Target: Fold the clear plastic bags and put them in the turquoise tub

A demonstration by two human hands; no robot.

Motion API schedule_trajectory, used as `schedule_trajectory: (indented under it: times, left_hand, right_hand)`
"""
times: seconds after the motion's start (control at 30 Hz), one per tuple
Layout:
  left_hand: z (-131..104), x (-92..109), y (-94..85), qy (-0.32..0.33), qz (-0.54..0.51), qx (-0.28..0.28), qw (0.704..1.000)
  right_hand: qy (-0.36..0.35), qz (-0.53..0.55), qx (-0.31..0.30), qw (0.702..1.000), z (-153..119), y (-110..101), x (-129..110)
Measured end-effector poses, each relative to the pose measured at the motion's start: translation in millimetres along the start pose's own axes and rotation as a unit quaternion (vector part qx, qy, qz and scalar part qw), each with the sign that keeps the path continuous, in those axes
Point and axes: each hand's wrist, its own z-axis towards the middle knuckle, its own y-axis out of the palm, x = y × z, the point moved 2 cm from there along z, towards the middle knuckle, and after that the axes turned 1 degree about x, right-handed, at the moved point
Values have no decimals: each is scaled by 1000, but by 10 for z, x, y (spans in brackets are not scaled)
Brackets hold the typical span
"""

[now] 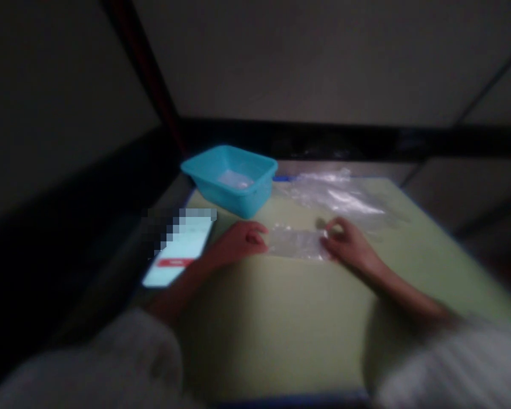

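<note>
A small clear plastic bag [298,243] is stretched out between my two hands, just over the yellow-green table. My left hand [244,238] has its fingers curled at the bag's left end. At the right end, my right hand [347,241] pinches the edge between thumb and fingers. Beyond my right hand lies a loose heap of clear plastic bags [344,199], shiny and crumpled. A turquoise plastic basket [251,201] stands beyond my left hand, with some clear plastic inside. The picture is dim and blurred, so fine detail is lost.
On the table's left side, a phone [179,244] with a lit screen lies beside my left forearm. The yellow-green table [281,329] has a blue edge. A pale wall [323,62] rises behind it, with a dark band along its lower part.
</note>
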Motion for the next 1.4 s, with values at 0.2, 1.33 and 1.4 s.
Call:
schedule_trajectory:
  times: [0.2,1.33,1.4]
  left_hand:
    - [11,-18,24,1,6,-3,1000]
    - [5,-47,17,25,67,32,997]
    - [6,-25,23,26,74,35,996]
  right_hand:
    - [-40,-53,31,997,-11,13,-4]
    - [-258,-497,-68,825,-250,264,23]
    - [-261,-498,-66,824,-248,269,31]
